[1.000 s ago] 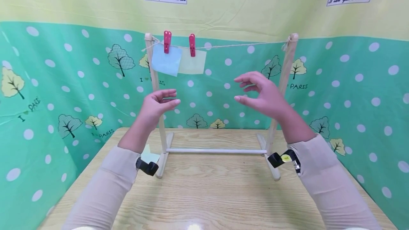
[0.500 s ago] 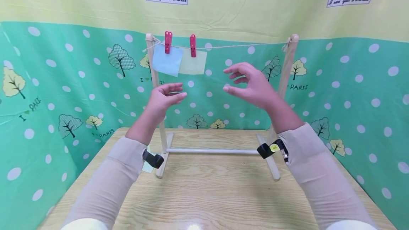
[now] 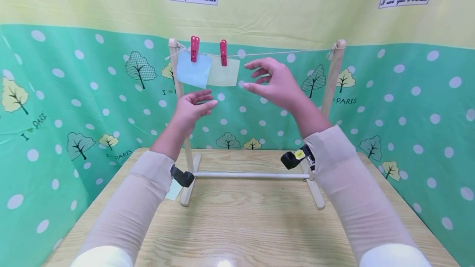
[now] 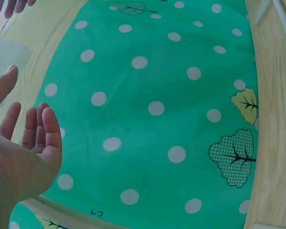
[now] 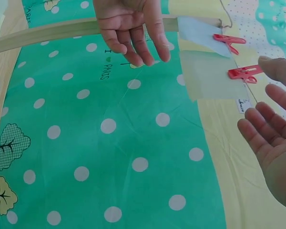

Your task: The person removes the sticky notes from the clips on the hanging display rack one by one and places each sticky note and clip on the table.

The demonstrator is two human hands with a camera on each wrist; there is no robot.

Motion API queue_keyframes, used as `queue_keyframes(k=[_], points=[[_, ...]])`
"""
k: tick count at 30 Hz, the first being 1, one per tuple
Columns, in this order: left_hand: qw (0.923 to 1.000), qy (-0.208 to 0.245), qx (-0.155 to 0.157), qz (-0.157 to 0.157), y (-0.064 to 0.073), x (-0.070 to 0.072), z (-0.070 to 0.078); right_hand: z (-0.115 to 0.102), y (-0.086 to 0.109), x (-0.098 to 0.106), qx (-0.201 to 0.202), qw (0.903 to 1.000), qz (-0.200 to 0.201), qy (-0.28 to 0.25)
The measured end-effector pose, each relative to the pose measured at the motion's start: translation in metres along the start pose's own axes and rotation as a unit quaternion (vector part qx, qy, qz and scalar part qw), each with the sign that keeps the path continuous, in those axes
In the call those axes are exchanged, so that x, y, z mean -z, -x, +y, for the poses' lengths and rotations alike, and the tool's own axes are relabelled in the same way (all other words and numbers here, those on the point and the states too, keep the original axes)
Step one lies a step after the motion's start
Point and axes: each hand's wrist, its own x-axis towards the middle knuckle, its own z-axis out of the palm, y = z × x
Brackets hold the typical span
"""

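Observation:
A light blue paper sheet (image 3: 193,71) and a pale green paper sheet (image 3: 225,73) hang side by side at the left of a string (image 3: 282,52). One red clothespin (image 3: 194,48) fastens the blue sheet, another red clothespin (image 3: 223,52) the green one. My left hand (image 3: 191,108) is raised just below the sheets, fingers loosely bent with nothing in them. To the right of the green sheet, my right hand (image 3: 272,79) hovers below the string, thumb and fingers apart and holding nothing. Both hands also show in the right wrist view, where the right thumb overlaps the nearer clothespin (image 5: 245,72).
The string runs between a left wooden post (image 3: 179,90) and a right wooden post (image 3: 334,77). A white rod (image 3: 248,175) joins their feet on the wooden table (image 3: 245,226). Pale paper (image 3: 174,190) lies by the left foot. A patterned curtain (image 3: 408,114) stands behind.
My right hand has moved left and up toward the green sheet. My left hand has risen and shifted slightly right. The sheets and clothespins hang as before.

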Motion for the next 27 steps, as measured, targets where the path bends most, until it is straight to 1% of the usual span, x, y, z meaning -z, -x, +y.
queue_keyframes(k=[3,5,9,12,16,19,22,27], points=[[0.9998,0.021,0.003,0.001,-0.003,-0.002,0.002,-0.005,-0.011,-0.002,-0.005,0.9998,0.006,-0.017],[0.9990,0.044,0.000,0.004,-0.006,-0.004,0.003,-0.008,-0.018,-0.003,-0.007,0.9996,0.009,-0.027],[0.9960,0.088,-0.012,0.004,-0.009,-0.008,0.004,-0.017,-0.030,-0.007,-0.026,0.9988,0.013,-0.038],[0.9929,0.117,-0.021,-0.001,-0.012,-0.011,0.002,-0.022,-0.038,-0.010,-0.039,0.9983,0.019,-0.039],[0.9883,0.149,-0.031,-0.003,-0.014,-0.015,0.000,-0.028,-0.047,-0.015,-0.045,0.9976,0.030,-0.043],[0.9851,0.168,-0.034,0.002,-0.016,-0.018,-0.001,-0.033,-0.053,-0.018,-0.053,0.9967,0.035,-0.051],[0.9809,0.191,-0.038,0.009,-0.019,-0.020,-0.002,-0.037,-0.057,-0.020,-0.070,0.9948,0.041,-0.062],[0.9743,0.221,-0.041,0.011,-0.023,-0.024,-0.003,-0.039,-0.064,-0.022,-0.090,0.9924,0.043,-0.072]])
